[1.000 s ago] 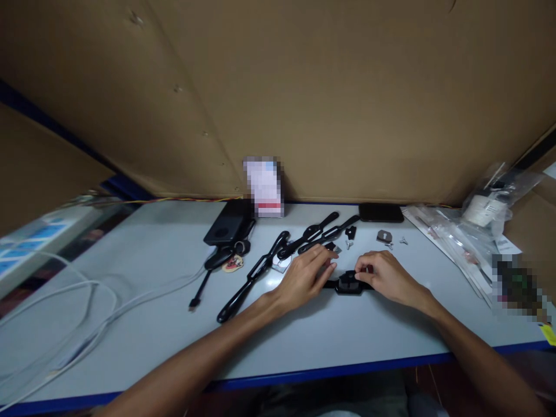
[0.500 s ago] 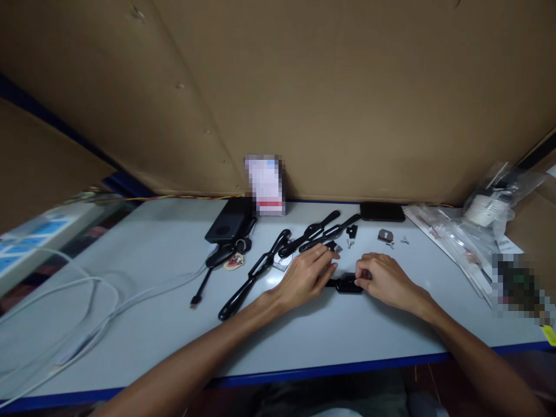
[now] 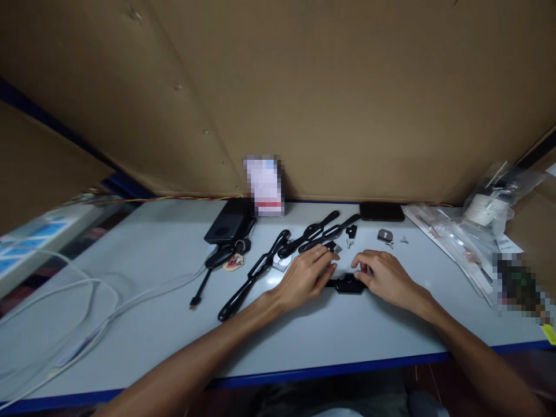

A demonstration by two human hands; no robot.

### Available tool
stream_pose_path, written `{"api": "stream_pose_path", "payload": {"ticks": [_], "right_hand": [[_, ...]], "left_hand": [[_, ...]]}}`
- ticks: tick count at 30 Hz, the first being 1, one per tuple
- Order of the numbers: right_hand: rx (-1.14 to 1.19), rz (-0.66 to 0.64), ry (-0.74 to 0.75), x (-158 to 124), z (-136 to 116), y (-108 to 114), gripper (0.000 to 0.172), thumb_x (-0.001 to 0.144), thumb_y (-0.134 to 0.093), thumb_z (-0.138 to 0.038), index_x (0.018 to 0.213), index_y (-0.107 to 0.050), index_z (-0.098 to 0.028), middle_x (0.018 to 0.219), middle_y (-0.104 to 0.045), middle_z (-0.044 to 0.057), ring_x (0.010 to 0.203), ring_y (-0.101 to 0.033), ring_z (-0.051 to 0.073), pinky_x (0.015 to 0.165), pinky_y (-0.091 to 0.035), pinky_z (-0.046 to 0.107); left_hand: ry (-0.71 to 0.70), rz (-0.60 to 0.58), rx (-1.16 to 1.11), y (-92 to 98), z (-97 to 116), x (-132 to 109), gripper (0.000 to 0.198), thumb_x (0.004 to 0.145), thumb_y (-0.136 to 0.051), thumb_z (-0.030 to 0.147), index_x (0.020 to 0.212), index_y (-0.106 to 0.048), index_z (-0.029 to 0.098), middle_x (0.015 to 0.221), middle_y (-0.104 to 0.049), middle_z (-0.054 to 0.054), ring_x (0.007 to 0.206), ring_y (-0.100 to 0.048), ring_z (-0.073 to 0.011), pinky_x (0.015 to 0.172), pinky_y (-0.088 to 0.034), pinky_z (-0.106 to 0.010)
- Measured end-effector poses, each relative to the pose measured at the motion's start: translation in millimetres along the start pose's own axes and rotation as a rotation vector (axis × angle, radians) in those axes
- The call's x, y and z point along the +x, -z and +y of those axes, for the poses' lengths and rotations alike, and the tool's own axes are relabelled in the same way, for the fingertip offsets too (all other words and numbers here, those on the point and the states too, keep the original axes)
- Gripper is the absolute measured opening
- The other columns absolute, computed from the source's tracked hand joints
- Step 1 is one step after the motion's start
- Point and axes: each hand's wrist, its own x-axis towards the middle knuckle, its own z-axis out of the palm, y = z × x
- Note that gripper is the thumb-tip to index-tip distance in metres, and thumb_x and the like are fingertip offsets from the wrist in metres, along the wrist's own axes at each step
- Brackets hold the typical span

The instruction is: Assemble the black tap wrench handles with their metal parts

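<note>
A black spokeshave-like tool body lies on the grey table between my hands. My left hand bends over its left end, thumb and fingers round the handle, which the hand mostly hides. Over the right end is my right hand, its thumb and index finger apart and nothing visible between them. Beyond the hands are a small black part, a silvery wing screw and a grey metal plate. Another long black tool lies left of my left hand.
Two more black tools lie farther back. A black phone rests by the cardboard wall, and a blurred upright screen leans there. White cables and a black box are at left, plastic bags at right.
The thumb and fingers of my right hand have parted and lifted slightly off the tool body. My left hand has hardly moved.
</note>
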Motion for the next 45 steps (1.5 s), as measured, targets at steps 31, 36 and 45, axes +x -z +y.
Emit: {"api": "stream_pose_path", "payload": {"ticks": [31, 36, 45], "right_hand": [[0.171, 0.022, 0.017, 10, 12, -8, 0.006, 0.087, -0.073, -0.016, 0.087, -0.069, -0.02, 0.084, -0.068, 0.0, 0.075, -0.059, 0.015, 0.072, -0.04, 0.027], [0.15, 0.008, 0.02, 10, 12, -10, 0.007, 0.087, -0.073, -0.014, 0.088, -0.069, -0.02, 0.085, -0.068, 0.0, 0.077, -0.06, 0.015, 0.074, -0.04, 0.027], [0.109, -0.024, 0.02, 9, 10, -10, 0.004, 0.089, -0.073, -0.016, 0.089, -0.071, -0.02, 0.086, -0.069, 0.001, 0.079, -0.061, 0.016, 0.075, -0.039, 0.027]], "left_hand": [[-0.019, -0.012, 0.03, -0.1, 0, 1, 0.018, 0.103, -0.046, 0.019, 0.106, -0.064, 0.019, 0.092, -0.067, -0.006, 0.084, -0.064, -0.0206, 0.072, -0.053, -0.033], [-0.023, -0.018, 0.033, 1.1, 1, 1, 0.018, 0.103, -0.046, 0.018, 0.106, -0.063, 0.019, 0.092, -0.067, -0.006, 0.085, -0.064, -0.0201, 0.073, -0.053, -0.032], [-0.044, -0.001, 0.04, 0.8, 1, 1, 0.017, 0.102, -0.046, 0.017, 0.105, -0.063, 0.017, 0.091, -0.066, -0.007, 0.083, -0.063, -0.0203, 0.072, -0.054, -0.032]]}}
